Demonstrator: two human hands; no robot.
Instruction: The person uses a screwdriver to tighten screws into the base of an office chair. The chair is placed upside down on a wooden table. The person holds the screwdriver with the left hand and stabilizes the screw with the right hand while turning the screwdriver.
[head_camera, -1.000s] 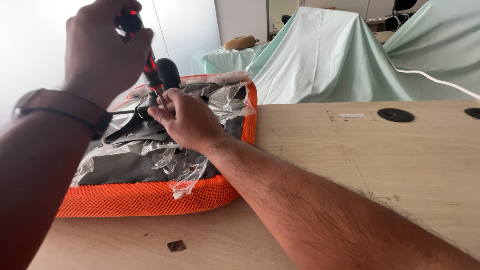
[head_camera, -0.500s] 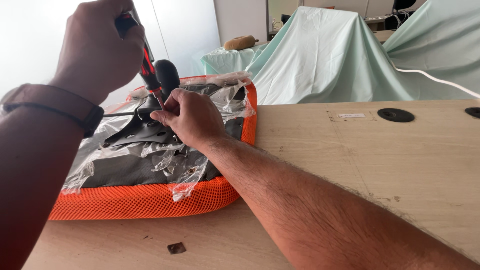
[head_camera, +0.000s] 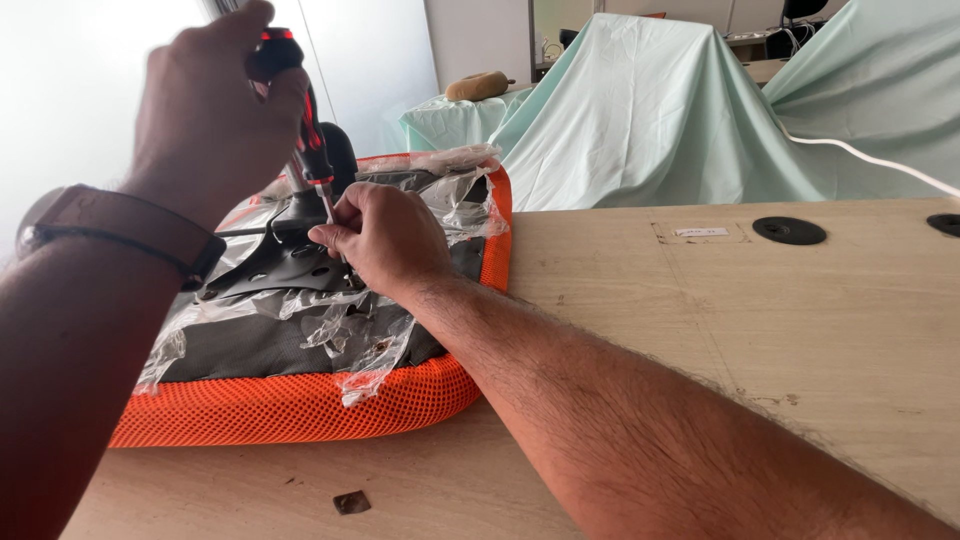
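An orange mesh chair seat (head_camera: 300, 400) lies upside down on the wooden table (head_camera: 760, 330), its grey underside covered in torn clear plastic wrap (head_camera: 350, 330). A black metal bracket (head_camera: 270, 260) is mounted on the underside. My left hand (head_camera: 215, 110) grips the red-and-black handle of a screwdriver (head_camera: 312, 150) held upright over the bracket. My right hand (head_camera: 385, 240) pinches the screwdriver's shaft near its tip, fingers resting on the bracket. A dark watch band circles my left wrist.
Two round black cable grommets (head_camera: 789, 230) sit in the tabletop at the right. A small dark scrap (head_camera: 351, 502) lies near the front edge. Furniture draped in pale green sheets (head_camera: 650, 110) stands behind the table.
My left hand with the screwdriver handle has shifted slightly and turned. The right hand stays at the shaft tip on the bracket.
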